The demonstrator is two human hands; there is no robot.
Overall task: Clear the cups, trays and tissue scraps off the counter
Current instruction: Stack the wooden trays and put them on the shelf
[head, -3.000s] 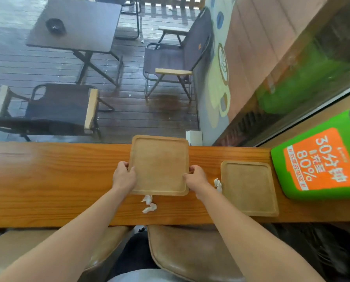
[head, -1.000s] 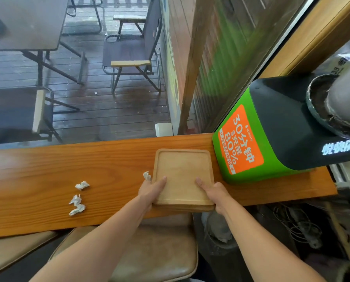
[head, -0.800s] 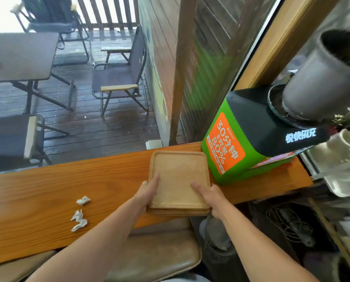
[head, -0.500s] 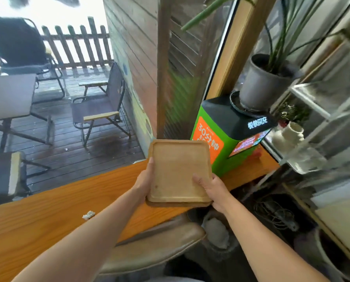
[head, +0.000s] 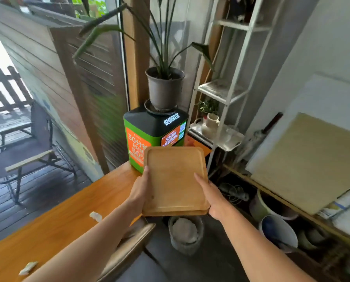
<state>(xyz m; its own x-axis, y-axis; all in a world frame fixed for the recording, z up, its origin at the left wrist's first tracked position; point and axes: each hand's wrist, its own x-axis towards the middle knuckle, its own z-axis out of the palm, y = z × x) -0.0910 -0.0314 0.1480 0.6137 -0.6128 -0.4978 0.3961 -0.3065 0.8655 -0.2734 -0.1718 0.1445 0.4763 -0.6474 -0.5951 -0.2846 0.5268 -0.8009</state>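
Both bare forearms reach forward, raised in front of the body. The left hand clasps one side of the stacked wooden trays; the right hand grips the opposite side, thumb on top.

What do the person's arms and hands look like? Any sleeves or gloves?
Both forearms are bare all the way to the frame edge: no sleeves show. The left hand and right hand have no gloves, rings, watch or bracelet that I can see.

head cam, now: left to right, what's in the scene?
folding chair → tissue scrap → left hand → stacked wooden trays → right hand → white shelf rack → tan board
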